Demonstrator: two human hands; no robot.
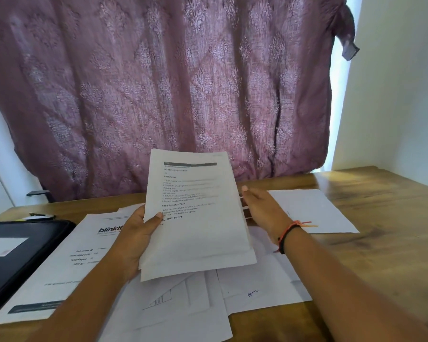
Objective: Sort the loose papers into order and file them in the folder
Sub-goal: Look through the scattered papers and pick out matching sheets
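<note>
Head view: the left hand grips a stack of printed pages by its left edge, with the thumb pressed on the top sheet and the fingers hidden behind. The stack is raised above the table and tilted toward the camera. Its front page carries bold headings and numbered lines (most of the small print is too blurred to read). The right hand is at the stack's right edge, loose and grasping nothing, its fingers stretched straight toward the paper. Their tips pass behind the sheets, so I cannot tell whether they touch the pages. A thread bracelet circles that wrist.

Under the raised stack, loose papers lie overlapping on the wood, one showing a line drawing and another a short handwritten mark. A large sheet printed with a "blinkit" logo lies to their left, its left edge overlapping the black folder. The folder lies flat and closed at the table's left edge and has a white label on its cover. A blank white sheet lies by itself to the right, beyond the right wrist.

A purple patterned curtain hangs behind the table, and a white wall stands to the right.
</note>
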